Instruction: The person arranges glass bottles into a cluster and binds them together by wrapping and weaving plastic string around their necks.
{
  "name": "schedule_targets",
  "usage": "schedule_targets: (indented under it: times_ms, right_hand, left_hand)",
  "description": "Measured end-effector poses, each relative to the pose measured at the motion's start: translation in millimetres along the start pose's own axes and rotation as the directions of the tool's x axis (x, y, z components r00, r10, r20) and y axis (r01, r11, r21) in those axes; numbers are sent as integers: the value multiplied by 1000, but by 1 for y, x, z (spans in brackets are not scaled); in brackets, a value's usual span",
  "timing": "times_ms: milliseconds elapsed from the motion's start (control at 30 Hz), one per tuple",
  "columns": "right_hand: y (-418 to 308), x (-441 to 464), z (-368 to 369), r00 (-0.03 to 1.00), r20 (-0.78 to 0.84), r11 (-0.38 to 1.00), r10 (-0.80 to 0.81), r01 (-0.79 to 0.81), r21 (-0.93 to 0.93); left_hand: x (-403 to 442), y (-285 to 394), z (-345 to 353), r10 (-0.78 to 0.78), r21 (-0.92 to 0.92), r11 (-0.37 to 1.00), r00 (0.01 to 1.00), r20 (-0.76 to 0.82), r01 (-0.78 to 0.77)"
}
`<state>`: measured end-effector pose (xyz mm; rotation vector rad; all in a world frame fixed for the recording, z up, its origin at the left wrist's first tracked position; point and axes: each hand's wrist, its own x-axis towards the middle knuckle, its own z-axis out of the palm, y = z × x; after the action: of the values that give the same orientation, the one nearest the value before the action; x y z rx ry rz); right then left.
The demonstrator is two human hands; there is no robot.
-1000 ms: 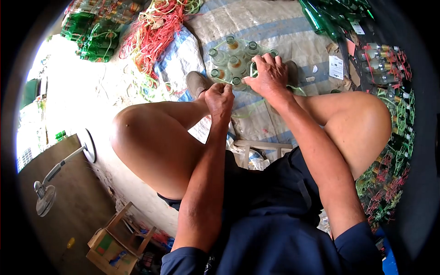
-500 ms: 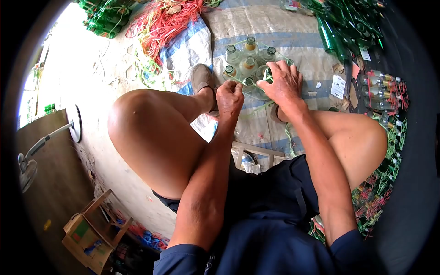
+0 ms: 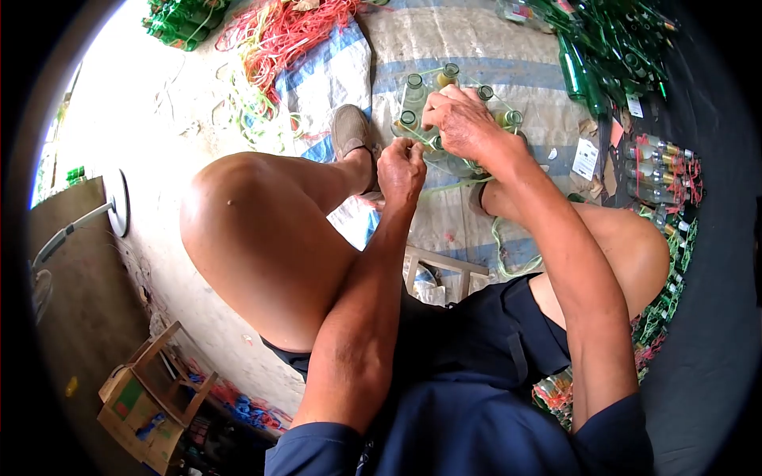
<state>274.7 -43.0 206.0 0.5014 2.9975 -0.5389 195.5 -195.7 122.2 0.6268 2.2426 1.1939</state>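
Observation:
Several clear glass bottles (image 3: 413,94) stand upright in a tight cluster on the ground sheet. A light green plastic string (image 3: 457,186) runs around their necks, with a loose end trailing on the near side. My left hand (image 3: 402,166) is closed in a pinch at the cluster's near left edge, where the string meets its fingertips. Above the middle of the cluster is my right hand (image 3: 467,125), its fingers curled down among the bottle necks. What those fingertips grip is hidden, and the hand covers the central bottles.
Red string (image 3: 290,36) lies heaped at the far left. Green bottles (image 3: 615,59) are piled at the far right, with bundled clear bottles (image 3: 659,170) nearer. My shoe (image 3: 351,131) is left of the cluster. A wooden frame (image 3: 448,262) lies between my legs.
My right hand has moved left and slightly away from me, from the cluster's right side to over its middle, its fingers now curled down. My left hand stays almost in place, still pinched.

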Motion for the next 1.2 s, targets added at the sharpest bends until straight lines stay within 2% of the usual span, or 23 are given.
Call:
schedule_targets:
  times_ms: [33, 167, 300, 500, 600, 800, 900, 1000, 1100, 1200]
  right_hand:
    - [3, 7, 2, 995, 99, 999, 25, -21, -41]
    - [11, 20, 9, 966, 248, 993, 67, -88, 74]
    - [11, 28, -1, 920, 386, 990, 67, -108, 86]
    - [13, 32, -4, 897, 438, 992, 49, -96, 84]
    - [10, 34, -10, 876, 481, 998, 45, -65, 25]
    - [6, 33, -19, 885, 465, 1000, -18, 20, 0]
    - [3, 29, -18, 917, 395, 987, -45, 102, -125]
    - [7, 29, -13, 936, 306, 941, -176, 251, -226]
    - [5, 26, -18, 941, 237, 904, -240, 306, -299]
    - [1, 25, -26, 946, 223, 877, -234, 304, -371]
  left_hand:
    - [1, 0, 0, -8, -1, 1000, 1000, -1, 8]
    - [7, 0, 3, -35, -14, 999, 999, -25, 34]
    - [13, -6, 7, 19, 18, 1000, 999, -40, -18]
    - [17, -1, 5, -37, 31, 999, 999, -24, 37]
    - [18, -1, 3, -86, 2, 996, 996, 2, 86]
    - [24, 0, 2, -115, -25, 993, 993, 23, 116]
    - [25, 2, 2, -142, -78, 986, 989, 41, 145]
    - [26, 0, 6, -143, -96, 985, 990, 17, 143]
    - [26, -6, 12, -100, -135, 985, 994, 42, 104]
    - [23, -3, 9, -105, -131, 985, 992, 75, 115]
